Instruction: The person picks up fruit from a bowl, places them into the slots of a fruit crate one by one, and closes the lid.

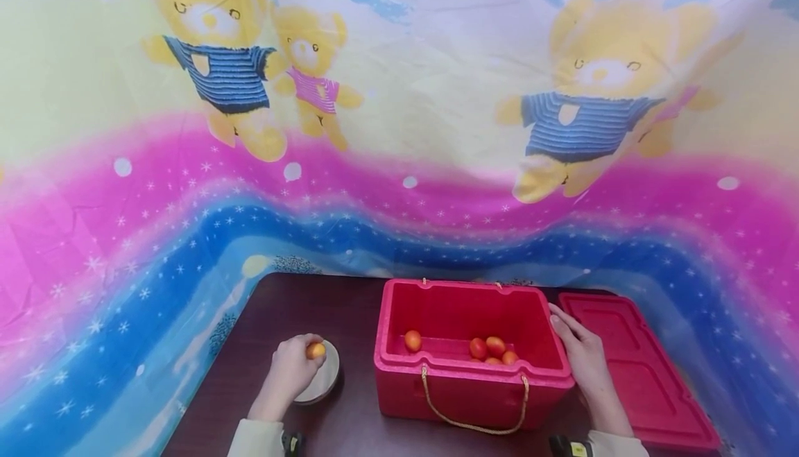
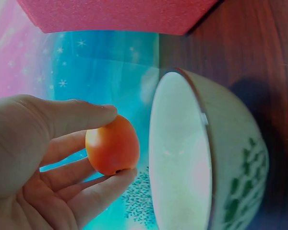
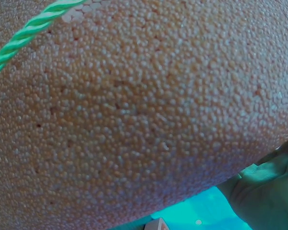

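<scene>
My left hand (image 1: 292, 372) pinches a small orange-red tomato (image 2: 114, 146) between thumb and fingertips. In the head view the tomato overlaps the far rim of a pale bowl (image 1: 331, 376). The left wrist view shows the bowl's white inside, brown rim and green leaf-like marks, close beside the tomato. My right hand (image 1: 587, 356) rests against the right side of a red foam box (image 1: 471, 381), fingers extended along its rim. Inside the box, one tomato (image 1: 413, 340) lies at the left and several more (image 1: 495, 345) cluster toward the right.
A red lid (image 1: 646, 381) with recessed panels lies to the right of the box. A rope handle (image 1: 477, 429) hangs from the box's front. All stand on a dark brown table (image 1: 250, 346), backed by a patterned cloth (image 1: 406, 131) with bears.
</scene>
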Available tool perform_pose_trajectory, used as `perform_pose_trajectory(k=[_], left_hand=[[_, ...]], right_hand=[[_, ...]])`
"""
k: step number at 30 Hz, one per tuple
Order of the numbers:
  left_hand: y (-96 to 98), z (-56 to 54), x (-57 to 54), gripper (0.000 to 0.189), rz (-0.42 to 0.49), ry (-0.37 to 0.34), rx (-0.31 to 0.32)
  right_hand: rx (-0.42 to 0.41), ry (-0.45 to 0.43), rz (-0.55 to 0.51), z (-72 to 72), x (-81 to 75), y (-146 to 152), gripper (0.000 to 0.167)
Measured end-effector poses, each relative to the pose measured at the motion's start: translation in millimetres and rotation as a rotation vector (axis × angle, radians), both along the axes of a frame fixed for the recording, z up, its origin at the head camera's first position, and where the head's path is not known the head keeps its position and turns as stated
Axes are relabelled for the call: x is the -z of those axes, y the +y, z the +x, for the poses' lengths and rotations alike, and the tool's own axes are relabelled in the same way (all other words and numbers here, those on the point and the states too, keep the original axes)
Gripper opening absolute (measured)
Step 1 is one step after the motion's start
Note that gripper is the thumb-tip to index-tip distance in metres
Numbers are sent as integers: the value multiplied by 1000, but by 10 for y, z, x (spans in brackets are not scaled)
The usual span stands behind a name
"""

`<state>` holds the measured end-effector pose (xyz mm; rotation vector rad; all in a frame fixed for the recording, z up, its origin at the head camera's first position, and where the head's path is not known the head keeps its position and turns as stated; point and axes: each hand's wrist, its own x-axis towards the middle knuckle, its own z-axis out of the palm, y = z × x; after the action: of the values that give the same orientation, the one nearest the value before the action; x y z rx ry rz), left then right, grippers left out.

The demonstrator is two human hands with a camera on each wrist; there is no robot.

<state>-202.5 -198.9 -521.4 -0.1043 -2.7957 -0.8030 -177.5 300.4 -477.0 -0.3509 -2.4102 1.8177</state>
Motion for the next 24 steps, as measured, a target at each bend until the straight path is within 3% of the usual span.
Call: perform_pose_trajectory(k=[17,24], left_hand=[[46,-159,-340,33,44,41,46],[80,-215,-472,31,35,89,65]], right_hand=[[-6,-4,-7,2,41,17,69],[1,-5,-7,-5,39,11,69]])
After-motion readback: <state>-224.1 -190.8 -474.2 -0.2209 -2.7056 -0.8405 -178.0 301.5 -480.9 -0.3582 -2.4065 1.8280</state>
